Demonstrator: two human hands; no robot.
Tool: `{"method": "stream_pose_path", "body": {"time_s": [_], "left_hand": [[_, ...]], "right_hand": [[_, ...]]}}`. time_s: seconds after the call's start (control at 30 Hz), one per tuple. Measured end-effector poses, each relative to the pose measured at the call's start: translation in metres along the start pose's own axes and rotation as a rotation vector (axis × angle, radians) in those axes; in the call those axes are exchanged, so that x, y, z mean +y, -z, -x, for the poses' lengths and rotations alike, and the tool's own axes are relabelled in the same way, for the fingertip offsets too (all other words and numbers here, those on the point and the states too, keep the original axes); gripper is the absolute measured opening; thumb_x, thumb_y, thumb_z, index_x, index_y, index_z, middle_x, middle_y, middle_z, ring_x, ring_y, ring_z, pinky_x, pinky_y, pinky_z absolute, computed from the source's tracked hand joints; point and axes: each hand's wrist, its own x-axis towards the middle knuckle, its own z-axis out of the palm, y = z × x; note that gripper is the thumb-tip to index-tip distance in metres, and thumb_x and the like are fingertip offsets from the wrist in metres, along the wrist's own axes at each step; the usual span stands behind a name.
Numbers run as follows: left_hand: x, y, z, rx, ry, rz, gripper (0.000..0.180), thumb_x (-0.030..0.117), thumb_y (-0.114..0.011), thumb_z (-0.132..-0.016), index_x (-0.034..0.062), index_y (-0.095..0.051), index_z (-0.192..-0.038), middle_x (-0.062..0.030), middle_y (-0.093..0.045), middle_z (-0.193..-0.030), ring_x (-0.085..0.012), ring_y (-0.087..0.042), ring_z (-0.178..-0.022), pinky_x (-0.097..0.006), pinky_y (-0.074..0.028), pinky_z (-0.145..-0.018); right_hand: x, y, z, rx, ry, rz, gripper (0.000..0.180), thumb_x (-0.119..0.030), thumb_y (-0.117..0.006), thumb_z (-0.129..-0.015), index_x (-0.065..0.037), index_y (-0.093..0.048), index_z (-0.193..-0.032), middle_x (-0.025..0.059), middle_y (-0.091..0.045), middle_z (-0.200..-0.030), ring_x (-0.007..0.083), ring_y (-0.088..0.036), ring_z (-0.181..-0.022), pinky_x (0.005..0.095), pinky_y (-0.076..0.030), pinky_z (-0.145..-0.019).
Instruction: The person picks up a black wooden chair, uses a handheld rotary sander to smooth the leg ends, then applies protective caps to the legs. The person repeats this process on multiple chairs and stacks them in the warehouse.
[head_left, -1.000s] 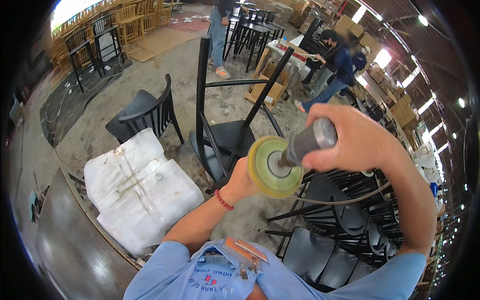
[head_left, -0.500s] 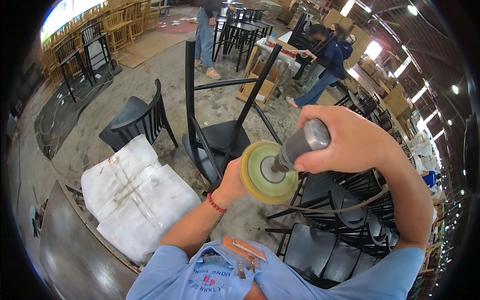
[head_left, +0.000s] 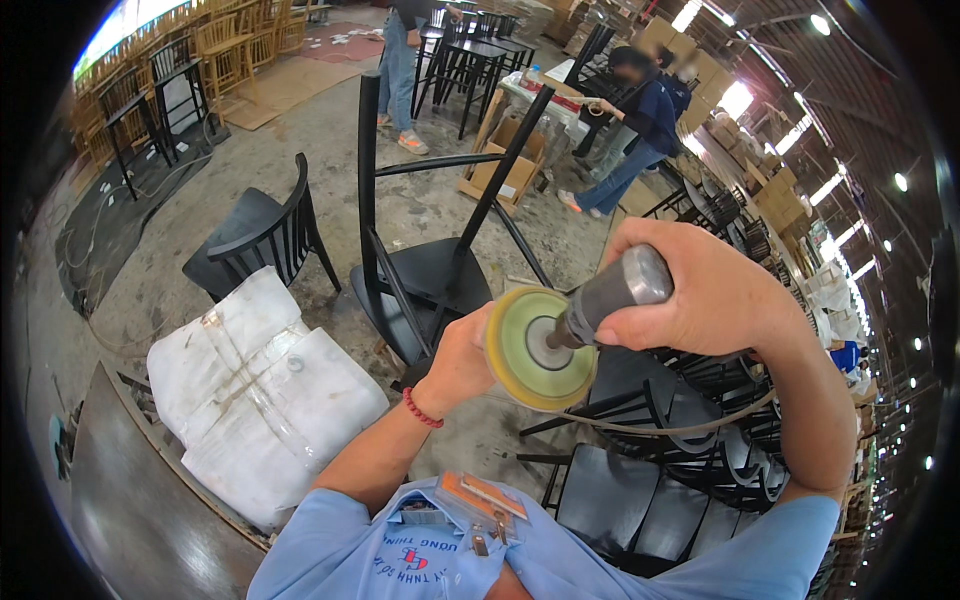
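Observation:
My right hand (head_left: 700, 290) is closed round the dark metal body of an air sander (head_left: 625, 290), near the middle of the view. The sander's round yellow-green disc (head_left: 540, 348) faces back toward me. Just left of the disc is my left hand (head_left: 458, 362), with a red beaded bracelet at the wrist. The disc hides its fingers, so I cannot tell what they hold. Beyond my hands stands a black wooden chair (head_left: 425, 285), tipped over with its legs and crossbars pointing up. A thin hose (head_left: 690, 430) runs beneath my right forearm.
At the left lie a white taped bundle (head_left: 265, 385) and a dark tabletop (head_left: 150, 500). Another black chair (head_left: 260, 235) stands behind the bundle. Several black chairs (head_left: 610, 495) crowd the lower right. Farther back, people (head_left: 640, 140) work by a table and a cardboard box (head_left: 505, 165).
The surroundings have shifted slightly left in the view. Both hands and the sander keep nearly the same pose, the right hand a touch lower.

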Motion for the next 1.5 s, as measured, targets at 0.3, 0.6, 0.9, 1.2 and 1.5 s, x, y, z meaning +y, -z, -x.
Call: {"method": "stream_pose_path", "body": {"time_s": [0.3,0.6,0.9,1.2,1.5], "left_hand": [[0.002,0.007,0.005,-0.122,0.261,-0.151,0.028,0.014,-0.076,-0.074,0.0032,-0.062,-0.096,-0.0128,-0.068,-0.085,-0.0257,-0.068,-0.077,-0.033,-0.052,-0.071],[0.016,0.009,0.004,-0.092,0.304,-0.176,0.035,0.015,-0.079,-0.076,0.0027,-0.058,-0.102,-0.0083,-0.064,-0.090,-0.0162,-0.063,-0.083,-0.030,-0.051,-0.077],[-0.063,0.069,0.100,-0.565,0.764,-0.598,0.045,0.033,-0.074,-0.078,-0.0021,-0.058,-0.102,-0.0196,-0.064,-0.094,-0.0310,-0.063,-0.088,-0.039,-0.050,-0.077],[-0.107,-0.148,-0.033,-0.452,0.260,-0.117,0.036,0.011,-0.072,-0.084,0.0014,-0.054,-0.113,-0.0033,-0.056,-0.098,-0.0102,-0.054,-0.089,-0.026,-0.048,-0.080],[-0.144,-0.272,-0.174,-0.335,-0.068,0.003,0.058,0.023,-0.078,-0.077,0.0049,-0.055,-0.128,-0.0130,-0.066,-0.117,-0.0273,-0.065,-0.105,-0.034,-0.051,-0.089]], "right_hand": [[0.010,0.004,0.003,0.115,-0.087,-0.014,0.050,-0.037,-0.075,-0.069,0.002,-0.060,-0.097,0.0182,-0.066,-0.084,0.0300,-0.065,-0.080,0.0383,-0.050,-0.074],[0.043,0.013,-0.010,0.225,-0.208,0.067,0.041,-0.033,-0.074,-0.072,0.000,-0.060,-0.092,0.0103,-0.064,-0.075,0.0166,-0.063,-0.063,0.0315,-0.050,-0.059],[0.204,0.096,0.089,0.599,-0.306,-0.407,0.042,-0.029,-0.068,-0.083,-0.003,-0.054,-0.113,0.0099,-0.064,-0.076,0.0141,-0.062,-0.055,0.0259,-0.049,-0.047],[0.337,0.092,0.062,0.504,-0.323,-0.362,0.042,-0.026,-0.072,-0.080,-0.002,-0.055,-0.109,0.0073,-0.062,-0.073,0.0126,-0.061,-0.057,0.0265,-0.048,-0.048],[0.329,0.078,-0.022,0.063,0.057,-0.026,0.046,-0.030,-0.077,-0.069,-0.002,-0.059,-0.099,0.0060,-0.061,-0.070,0.0157,-0.061,-0.066,0.0314,-0.048,-0.062]]}}
